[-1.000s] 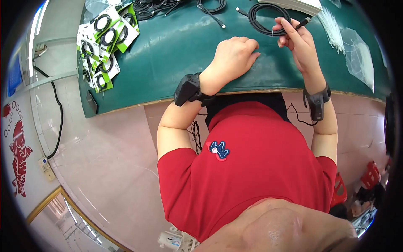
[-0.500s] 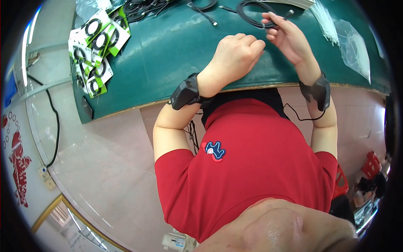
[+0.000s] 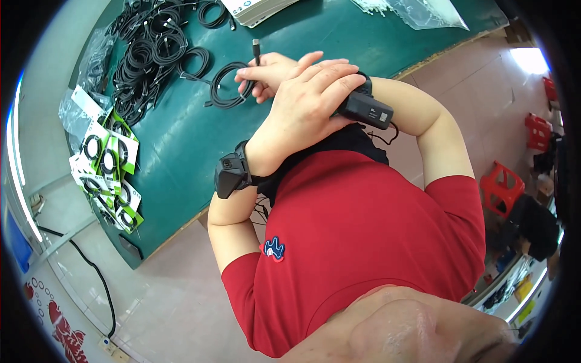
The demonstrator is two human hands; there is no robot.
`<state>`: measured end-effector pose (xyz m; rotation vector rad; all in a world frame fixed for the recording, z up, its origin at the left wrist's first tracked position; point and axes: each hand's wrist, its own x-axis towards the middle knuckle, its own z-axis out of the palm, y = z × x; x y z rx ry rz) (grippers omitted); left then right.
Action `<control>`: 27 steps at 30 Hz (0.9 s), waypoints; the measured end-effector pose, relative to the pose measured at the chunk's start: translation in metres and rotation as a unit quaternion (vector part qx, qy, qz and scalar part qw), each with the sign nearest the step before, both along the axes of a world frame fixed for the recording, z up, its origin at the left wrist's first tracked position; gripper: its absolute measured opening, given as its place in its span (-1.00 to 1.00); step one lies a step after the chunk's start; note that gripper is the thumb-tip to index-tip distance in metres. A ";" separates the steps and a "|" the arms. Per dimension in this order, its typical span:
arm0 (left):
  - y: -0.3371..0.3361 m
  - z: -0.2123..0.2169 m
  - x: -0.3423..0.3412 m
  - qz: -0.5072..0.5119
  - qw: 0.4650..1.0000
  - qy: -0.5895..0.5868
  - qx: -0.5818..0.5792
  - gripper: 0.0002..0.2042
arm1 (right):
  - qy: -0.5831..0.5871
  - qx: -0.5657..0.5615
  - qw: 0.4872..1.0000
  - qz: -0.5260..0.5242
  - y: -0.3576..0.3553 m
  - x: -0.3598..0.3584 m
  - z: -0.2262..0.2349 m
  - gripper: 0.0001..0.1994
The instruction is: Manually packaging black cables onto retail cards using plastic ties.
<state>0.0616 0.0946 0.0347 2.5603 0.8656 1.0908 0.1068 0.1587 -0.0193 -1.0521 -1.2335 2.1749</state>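
A coiled black cable [image 3: 213, 91] with a metal-tipped plug standing up hangs from the fingers of my right hand [image 3: 270, 74], thumb and fingers closed on its side. My left hand [image 3: 311, 100] lies across the back of my right hand and wrist, its fingers stretched out toward the black device [image 3: 366, 109] on that wrist. It holds nothing that I can see, and it hides part of the right hand. Another black device [image 3: 233, 169] is strapped round my left wrist.
On the green table [image 3: 181, 145], a heap of coiled black cables [image 3: 142, 60] lies at the far left. Nearer are carded cable packs [image 3: 109, 160]. A stack of white cards [image 3: 257, 11] and a clear bag of white strips [image 3: 426, 13] sit at the back. Red stools [image 3: 502, 187] stand right.
The view has turned, so the table's contents sit differently. My right hand has moved left with the cable coil, and my left hand has opened from a curled shape onto the right wrist.
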 end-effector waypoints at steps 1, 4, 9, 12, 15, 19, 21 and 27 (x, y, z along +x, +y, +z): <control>0.000 -0.001 0.002 -0.004 1.000 0.000 0.001 -0.47 | -0.026 -0.001 0.999 0.019 0.000 -0.003 0.003 -0.69; -0.001 -0.004 0.005 0.032 0.998 -0.044 -0.032 -0.49 | -0.077 -0.004 0.996 0.053 -0.006 -0.003 0.007 -0.66; -0.005 0.000 0.006 0.084 0.995 -0.024 -0.050 -0.49 | -0.026 0.203 0.977 -0.054 -0.029 -0.002 -0.007 -0.66; -0.008 -0.002 0.007 0.127 0.987 -0.017 -0.102 -0.47 | -0.069 0.431 0.900 0.008 -0.022 0.000 -0.016 -0.65; -0.009 0.000 0.008 0.137 0.983 -0.018 -0.123 -0.48 | -0.109 0.632 0.764 0.070 -0.016 0.000 -0.027 -0.62; -0.011 0.005 0.008 0.156 0.972 -0.005 -0.176 -0.49 | -0.263 0.738 0.595 0.178 -0.023 -0.007 -0.039 -0.62; -0.014 0.007 0.007 0.166 0.966 0.001 -0.197 -0.50 | -0.253 0.741 0.595 0.182 -0.027 0.005 -0.040 -0.62; -0.018 0.009 0.013 0.199 0.968 0.004 -0.153 -0.47 | -0.214 0.747 0.599 0.195 -0.043 0.061 -0.025 -0.60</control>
